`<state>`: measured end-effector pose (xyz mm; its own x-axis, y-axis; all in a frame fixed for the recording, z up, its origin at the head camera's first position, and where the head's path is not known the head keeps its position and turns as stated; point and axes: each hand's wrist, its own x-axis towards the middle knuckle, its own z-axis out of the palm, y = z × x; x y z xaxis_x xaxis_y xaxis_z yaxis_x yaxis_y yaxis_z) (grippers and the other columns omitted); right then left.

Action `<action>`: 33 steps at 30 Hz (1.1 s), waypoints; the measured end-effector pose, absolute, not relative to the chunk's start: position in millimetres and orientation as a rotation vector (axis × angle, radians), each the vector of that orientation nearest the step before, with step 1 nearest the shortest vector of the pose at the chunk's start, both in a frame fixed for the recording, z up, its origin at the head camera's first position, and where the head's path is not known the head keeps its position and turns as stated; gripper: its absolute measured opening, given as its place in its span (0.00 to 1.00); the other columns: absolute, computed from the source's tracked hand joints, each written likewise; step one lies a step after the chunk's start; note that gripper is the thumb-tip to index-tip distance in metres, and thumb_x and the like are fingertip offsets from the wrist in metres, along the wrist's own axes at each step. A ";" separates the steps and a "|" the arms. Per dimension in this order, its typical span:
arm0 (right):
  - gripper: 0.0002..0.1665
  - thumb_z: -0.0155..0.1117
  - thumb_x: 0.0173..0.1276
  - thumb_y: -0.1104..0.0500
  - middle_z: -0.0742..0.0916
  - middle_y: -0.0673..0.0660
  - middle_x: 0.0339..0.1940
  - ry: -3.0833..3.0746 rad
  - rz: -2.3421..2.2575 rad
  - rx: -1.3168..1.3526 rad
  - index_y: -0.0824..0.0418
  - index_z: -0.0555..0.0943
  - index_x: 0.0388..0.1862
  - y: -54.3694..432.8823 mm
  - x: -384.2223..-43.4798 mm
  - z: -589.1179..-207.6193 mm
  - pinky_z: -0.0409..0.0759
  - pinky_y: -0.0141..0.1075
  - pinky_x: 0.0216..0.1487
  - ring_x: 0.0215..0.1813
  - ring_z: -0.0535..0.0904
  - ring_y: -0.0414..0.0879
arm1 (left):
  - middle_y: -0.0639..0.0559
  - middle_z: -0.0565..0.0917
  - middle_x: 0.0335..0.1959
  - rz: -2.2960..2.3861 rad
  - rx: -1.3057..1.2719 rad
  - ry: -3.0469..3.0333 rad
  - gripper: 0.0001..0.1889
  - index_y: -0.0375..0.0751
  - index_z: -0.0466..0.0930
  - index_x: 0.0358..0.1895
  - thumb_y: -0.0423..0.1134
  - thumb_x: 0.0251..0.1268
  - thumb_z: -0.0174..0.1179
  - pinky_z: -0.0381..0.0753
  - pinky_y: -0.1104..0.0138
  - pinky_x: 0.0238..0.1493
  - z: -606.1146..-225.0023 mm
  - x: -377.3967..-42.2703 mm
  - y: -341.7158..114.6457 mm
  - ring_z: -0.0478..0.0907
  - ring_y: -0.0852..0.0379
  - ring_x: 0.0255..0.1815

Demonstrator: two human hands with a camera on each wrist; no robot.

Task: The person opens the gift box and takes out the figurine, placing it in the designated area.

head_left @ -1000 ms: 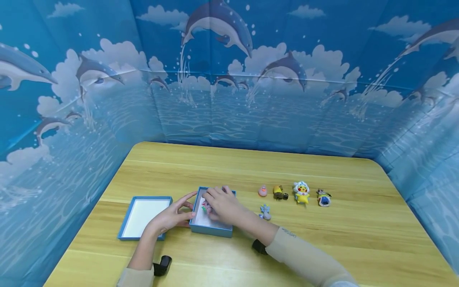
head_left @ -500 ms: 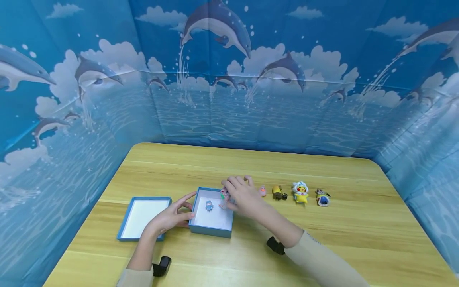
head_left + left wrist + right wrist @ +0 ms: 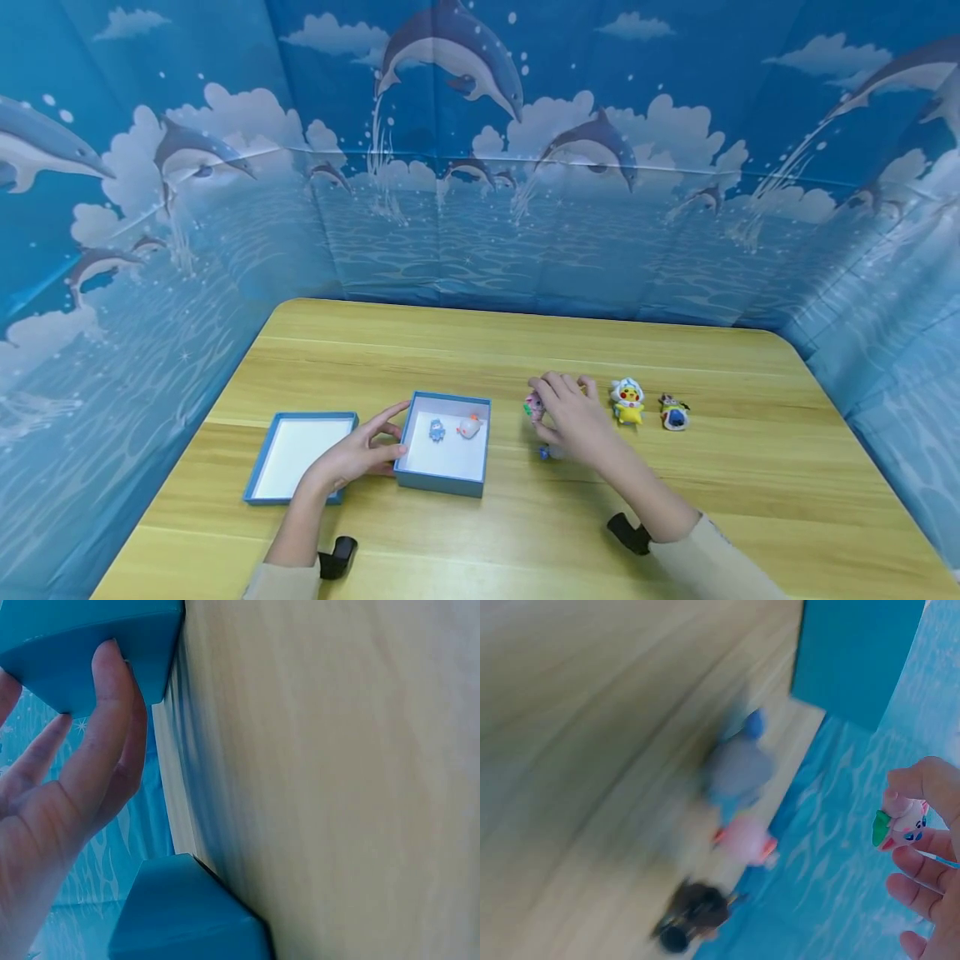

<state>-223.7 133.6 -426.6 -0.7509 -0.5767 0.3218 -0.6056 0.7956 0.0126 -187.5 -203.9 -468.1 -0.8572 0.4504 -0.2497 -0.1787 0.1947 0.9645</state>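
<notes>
- Head view: At a wooden bench [image 3: 337, 350] before a dolphin-print backdrop [image 3: 480, 217], a person's left hand [image 3: 363, 446], fingers spread and gently bent, touches the left side of an open-topped blue box [image 3: 439, 483]. Inside it lie a small blue figure [image 3: 437, 430] and a white-and-orange figure [image 3: 469, 427]; a shallow blue tray [image 3: 264, 467], white within, sits to the left.
- Also in the head view: Right of the box, the right hand [image 3: 573, 421] pinches a pink figure [image 3: 533, 407]. Beyond it lie a yellow figure in a white hood [image 3: 628, 402], its red-cheeked face resembling Pikachu, and a smaller multicoloured figure [image 3: 674, 413].
- Left wrist view: Fingertips meet the box's plain blue wall, unlettered on the faces shown; the tray's corner stands below.
- Right wrist view: Thumb and forefinger grip the pink figure, clear of the bench, its blue eyes and green piece showing; the other fingers are loosely bent. Blurred on the bench are a grey-and-blue figure [image 3: 739, 765], a pink-and-orange figure [image 3: 746, 840] and a dark brown figure [image 3: 697, 909].
</notes>
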 end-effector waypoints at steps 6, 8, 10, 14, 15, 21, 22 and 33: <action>0.30 0.68 0.51 0.54 0.77 0.56 0.47 -2.749 0.133 0.821 0.62 0.73 0.53 162.0 -217.1 -436.2 0.63 0.55 0.50 0.48 0.72 0.52 | 0.34 0.60 0.54 1.707 0.240 1.995 0.36 0.49 0.47 0.72 0.40 0.64 0.56 0.79 0.56 0.47 -467.8 -187.6 -203.8 0.75 0.51 0.42; 0.30 0.68 0.51 0.54 0.77 0.57 0.47 -2.760 0.129 0.801 0.63 0.73 0.52 171.0 -214.8 -441.4 0.64 0.56 0.50 0.48 0.72 0.53 | 0.34 0.60 0.54 1.707 0.236 1.995 0.37 0.49 0.47 0.72 0.40 0.64 0.56 0.79 0.56 0.47 -467.7 -187.5 -203.6 0.75 0.51 0.42; 0.29 0.68 0.50 0.55 0.77 0.57 0.46 -2.763 0.127 0.781 0.63 0.74 0.51 179.8 -212.8 -446.3 0.64 0.56 0.49 0.48 0.72 0.53 | 0.35 0.60 0.54 1.707 0.233 1.992 0.37 0.49 0.47 0.72 0.40 0.64 0.56 0.78 0.56 0.47 -467.6 -187.3 -203.5 0.75 0.51 0.42; 0.29 0.69 0.48 0.55 0.78 0.58 0.44 -2.771 0.116 0.745 0.64 0.74 0.50 194.2 -208.0 -453.6 0.64 0.57 0.48 0.47 0.72 0.54 | 0.35 0.60 0.54 1.705 0.228 1.992 0.37 0.49 0.47 0.72 0.40 0.64 0.56 0.79 0.56 0.47 -467.4 -187.1 -203.3 0.75 0.51 0.42; 0.29 0.69 0.48 0.55 0.78 0.58 0.43 -2.777 0.110 0.742 0.64 0.75 0.50 197.1 -206.9 -455.5 0.64 0.57 0.48 0.47 0.72 0.54 | 0.34 0.60 0.55 1.705 0.228 1.992 0.37 0.49 0.47 0.72 0.40 0.64 0.56 0.79 0.56 0.47 -467.4 -187.1 -203.3 0.75 0.51 0.42; 0.31 0.69 0.47 0.53 0.78 0.58 0.43 -2.862 0.042 0.767 0.65 0.75 0.50 205.4 -200.1 -461.2 0.65 0.55 0.47 0.46 0.73 0.53 | 0.34 0.60 0.55 1.707 0.231 1.994 0.37 0.50 0.47 0.72 0.40 0.64 0.56 0.78 0.56 0.47 -467.0 -187.4 -203.5 0.75 0.51 0.42; 0.31 0.69 0.47 0.52 0.78 0.58 0.43 -2.873 0.029 0.778 0.65 0.75 0.50 205.5 -199.3 -461.7 0.66 0.54 0.47 0.46 0.73 0.53 | 0.34 0.60 0.55 1.706 0.233 1.995 0.37 0.50 0.47 0.72 0.40 0.64 0.56 0.78 0.56 0.47 -466.9 -187.6 -203.6 0.75 0.51 0.42; 0.27 0.68 0.49 0.52 0.78 0.56 0.41 -2.900 0.034 0.818 0.62 0.76 0.47 202.3 -199.5 -470.4 0.65 0.55 0.50 0.45 0.73 0.52 | 0.34 0.61 0.55 1.707 0.237 2.002 0.37 0.49 0.47 0.72 0.41 0.64 0.57 0.78 0.55 0.47 -467.5 -187.1 -203.7 0.75 0.51 0.42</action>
<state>-199.5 202.3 -470.4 -0.8449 -0.5191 0.1292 -0.5221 0.8528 0.0129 -187.1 -203.7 -467.5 -0.8626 0.4374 -0.2542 -0.1819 0.2007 0.9626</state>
